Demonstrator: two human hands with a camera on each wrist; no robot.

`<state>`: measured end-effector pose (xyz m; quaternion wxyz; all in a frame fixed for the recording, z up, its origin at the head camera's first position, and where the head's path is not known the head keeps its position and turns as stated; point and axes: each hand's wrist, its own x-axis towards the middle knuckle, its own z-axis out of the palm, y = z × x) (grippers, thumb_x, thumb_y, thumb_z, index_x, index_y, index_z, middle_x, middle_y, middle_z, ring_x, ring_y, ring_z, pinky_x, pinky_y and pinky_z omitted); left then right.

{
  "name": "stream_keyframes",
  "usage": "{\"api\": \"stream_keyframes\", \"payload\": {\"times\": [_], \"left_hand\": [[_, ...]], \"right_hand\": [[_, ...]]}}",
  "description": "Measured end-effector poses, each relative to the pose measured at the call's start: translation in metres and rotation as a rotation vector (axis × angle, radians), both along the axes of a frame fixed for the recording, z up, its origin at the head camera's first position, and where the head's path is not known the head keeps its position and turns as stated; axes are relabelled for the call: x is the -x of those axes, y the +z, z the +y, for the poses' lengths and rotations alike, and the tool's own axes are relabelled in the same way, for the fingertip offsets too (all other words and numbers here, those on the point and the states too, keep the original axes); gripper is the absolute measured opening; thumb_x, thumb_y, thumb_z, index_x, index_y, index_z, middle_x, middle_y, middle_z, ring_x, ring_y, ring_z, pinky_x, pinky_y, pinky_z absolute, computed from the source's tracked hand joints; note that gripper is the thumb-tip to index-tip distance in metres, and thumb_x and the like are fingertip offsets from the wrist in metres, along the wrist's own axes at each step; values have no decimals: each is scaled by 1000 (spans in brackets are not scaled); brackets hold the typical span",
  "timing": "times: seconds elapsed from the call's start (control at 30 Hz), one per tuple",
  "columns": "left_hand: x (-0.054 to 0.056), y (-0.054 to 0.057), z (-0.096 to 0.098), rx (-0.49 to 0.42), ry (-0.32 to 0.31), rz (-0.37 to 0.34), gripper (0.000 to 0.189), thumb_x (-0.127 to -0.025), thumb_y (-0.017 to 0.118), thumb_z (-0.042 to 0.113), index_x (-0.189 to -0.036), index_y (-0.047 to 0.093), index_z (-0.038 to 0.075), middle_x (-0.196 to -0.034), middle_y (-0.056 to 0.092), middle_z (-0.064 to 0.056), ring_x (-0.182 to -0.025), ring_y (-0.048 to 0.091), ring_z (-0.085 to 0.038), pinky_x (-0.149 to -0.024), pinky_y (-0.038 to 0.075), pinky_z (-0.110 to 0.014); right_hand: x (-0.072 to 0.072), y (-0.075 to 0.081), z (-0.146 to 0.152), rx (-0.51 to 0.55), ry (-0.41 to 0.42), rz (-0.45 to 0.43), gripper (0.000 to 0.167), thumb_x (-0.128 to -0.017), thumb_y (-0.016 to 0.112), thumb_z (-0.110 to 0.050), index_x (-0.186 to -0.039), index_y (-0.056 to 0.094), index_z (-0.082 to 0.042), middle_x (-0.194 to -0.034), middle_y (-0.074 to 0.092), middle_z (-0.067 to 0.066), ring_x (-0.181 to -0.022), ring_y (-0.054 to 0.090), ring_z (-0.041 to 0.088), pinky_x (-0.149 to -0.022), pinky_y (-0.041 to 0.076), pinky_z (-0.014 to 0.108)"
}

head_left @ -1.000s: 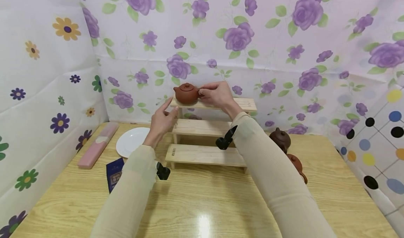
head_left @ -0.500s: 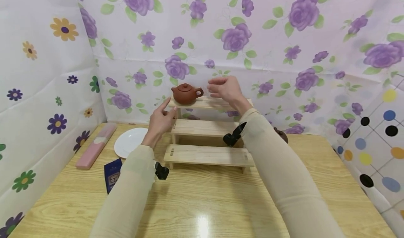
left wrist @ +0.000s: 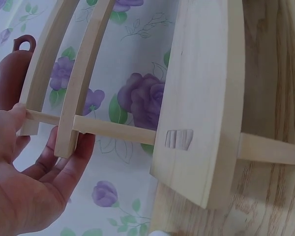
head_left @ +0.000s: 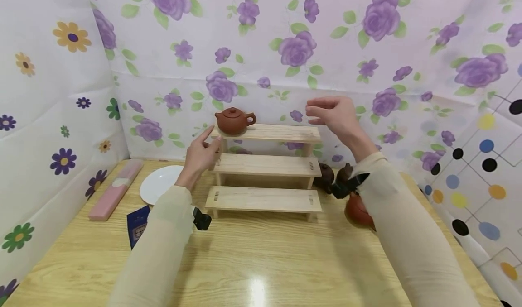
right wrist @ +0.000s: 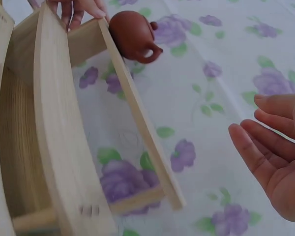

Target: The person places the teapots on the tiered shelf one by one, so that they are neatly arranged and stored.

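Note:
A reddish-brown clay teapot [head_left: 232, 122] sits upright on the left end of the top board of a three-tier wooden display rack [head_left: 267, 164]. Its spout points left and its handle right. My left hand [head_left: 200, 156] holds the left end of the rack, just below the teapot; in the left wrist view the fingers [left wrist: 73, 162] bend round the end of the wood. Out past the right end of the top board, my right hand [head_left: 338, 117] hangs in the air, fingers loosely bent and holding nothing. The right wrist view shows the teapot [right wrist: 132, 35] well away from this hand.
Right of the rack stand dark brown teapots [head_left: 325, 176] and another reddish one [head_left: 358, 211], partly hidden by my right wrist and sleeve. At left lie a white plate [head_left: 157, 184], a pink case [head_left: 116, 191] and a dark blue packet [head_left: 137, 223]. Floral cloth hangs behind.
My right hand has let go of the teapot's handle and moved right, past the rack's end. The teapot stays on the top board; my left hand still holds the rack.

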<state>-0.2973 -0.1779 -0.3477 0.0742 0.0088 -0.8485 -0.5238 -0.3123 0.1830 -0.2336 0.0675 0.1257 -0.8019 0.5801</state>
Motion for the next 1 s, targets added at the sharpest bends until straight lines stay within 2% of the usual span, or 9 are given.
{"api": "stream_keyframes", "payload": {"times": [0.2,0.47,0.57,0.73,1.0], "left_hand": [[1,0,-5,12,-6,-1,63,-110,51,51,-168,32,35,-113,71,-16,-76,61,-18,-62,47,-28],[-1,1,-6,0,-15,8,64,-110,50,52,-168,32,34,-117,72,-20,-80,62,-21,-61,47,-26],[-1,1,-4,7,-13,13,64,-110,51,53,-168,32,34,-117,72,-21,-83,63,-21,-63,48,-27],[-1,1,-3,24,-4,23,62,-110,50,53,-167,33,35,-116,73,-21,-86,64,-21,-67,50,-29],[-1,0,-1,21,-5,31,62,-110,50,53,-167,34,34,-115,73,-21,-90,65,-22,-68,49,-28]], "right_hand": [[-21,-20,38,6,-55,14,40,-100,76,-27,-131,74,-2,-121,76,2,-101,77,14,-87,64,31],[-47,-47,77,-61,-121,-24,48,-99,77,-39,-133,74,-6,-111,79,-15,-90,78,5,-85,62,23],[-57,-56,89,-59,-133,-21,46,-99,77,-39,-133,74,-7,-107,78,-20,-89,77,4,-82,62,23],[-73,-68,106,-48,-155,-18,39,-99,77,-34,-130,77,-10,-104,77,-23,-88,77,4,-78,63,24],[-96,-87,128,-122,-198,-61,46,-100,75,-39,-134,74,-8,-104,75,-28,-89,75,1,-81,58,16]]}}
